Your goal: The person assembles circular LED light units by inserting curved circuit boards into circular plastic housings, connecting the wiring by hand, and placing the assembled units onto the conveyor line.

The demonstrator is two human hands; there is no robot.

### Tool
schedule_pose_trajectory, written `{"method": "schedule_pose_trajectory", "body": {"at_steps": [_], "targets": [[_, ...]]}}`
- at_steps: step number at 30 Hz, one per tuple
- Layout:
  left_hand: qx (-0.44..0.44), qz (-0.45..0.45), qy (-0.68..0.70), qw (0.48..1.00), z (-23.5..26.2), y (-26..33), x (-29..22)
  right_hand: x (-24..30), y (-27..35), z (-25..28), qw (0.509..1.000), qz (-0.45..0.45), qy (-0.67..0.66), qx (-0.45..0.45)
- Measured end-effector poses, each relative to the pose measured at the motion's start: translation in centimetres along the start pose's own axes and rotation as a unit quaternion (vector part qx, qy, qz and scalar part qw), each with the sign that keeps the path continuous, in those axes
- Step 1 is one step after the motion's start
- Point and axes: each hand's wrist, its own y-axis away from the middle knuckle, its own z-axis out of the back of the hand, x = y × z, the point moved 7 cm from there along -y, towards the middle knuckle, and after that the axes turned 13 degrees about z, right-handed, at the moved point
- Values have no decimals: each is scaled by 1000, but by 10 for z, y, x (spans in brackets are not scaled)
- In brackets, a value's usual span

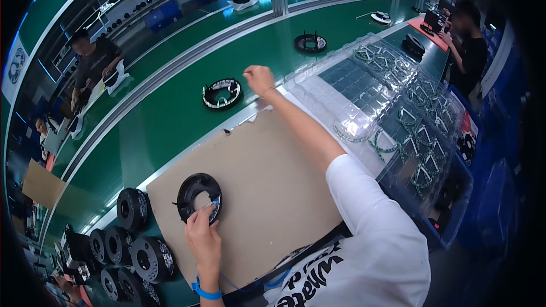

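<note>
My left hand [203, 237] grips the lower rim of a black ring-shaped housing [187, 193], which lies on a brown cardboard sheet [273, 176]. Its thumb and fingertips pinch near a pale strip on the inner right side. Stretched out over the green conveyor belt, my right hand [260, 81] has its fingers curled in; what they hold, if anything, is hidden. Just left of that hand, apart from it, a black ring with a white-and-green inner strip [222, 106] rests on the belt.
Several black round housings [151, 258] are grouped at the lower left. On the right, a clear plastic sheet [355, 88] bears many green curved strips [424, 136]. Another black ring [310, 43] sits farther along the belt. Co-workers [469, 51] work at far right and left.
</note>
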Motion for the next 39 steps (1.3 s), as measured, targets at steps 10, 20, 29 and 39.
{"method": "schedule_pose_trajectory", "body": {"at_steps": [10,20,29,39], "targets": [[-90,129,-89,984,28,-2,68,-128,-26,88,901,-59,420,94],[-86,172,-144,971,32,-1,70,-170,-39,62,895,-93,400,177],[-113,77,-47,989,37,1,48,-61,-45,77,940,154,298,64],[324,280,648,630,-82,2,-42,205,202,129,817,533,3,220]]}}
